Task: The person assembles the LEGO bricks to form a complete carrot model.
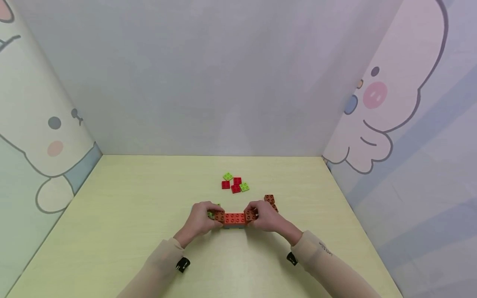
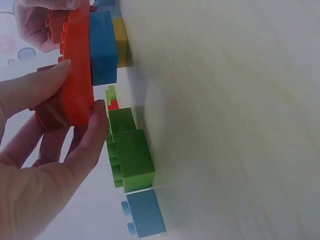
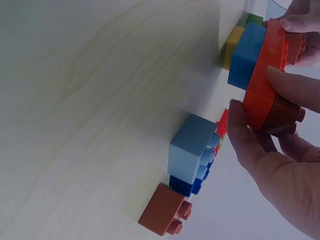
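Both hands hold the ends of one stack of toy bricks. Its long red layer (image 1: 234,218) carries a brown brick (image 1: 219,216) on the left end and another brown brick (image 1: 250,215) on the right. Under the red layer are a blue brick (image 2: 103,47) and a yellow brick (image 2: 121,42), both narrower than it. My left hand (image 1: 200,218) pinches the left end, thumb and fingertips over the brown and red bricks. The right hand (image 1: 265,216) grips the opposite end likewise, its thumb and index finger on the red brick (image 3: 265,85).
Green bricks (image 2: 132,160) and a light blue brick (image 2: 145,213) stand left of the stack. To the right are a light blue brick (image 3: 192,147), a dark blue brick (image 3: 180,186) and a brown brick (image 3: 162,209). Flat red (image 1: 225,185) and lime plates (image 1: 228,176) lie farther back.
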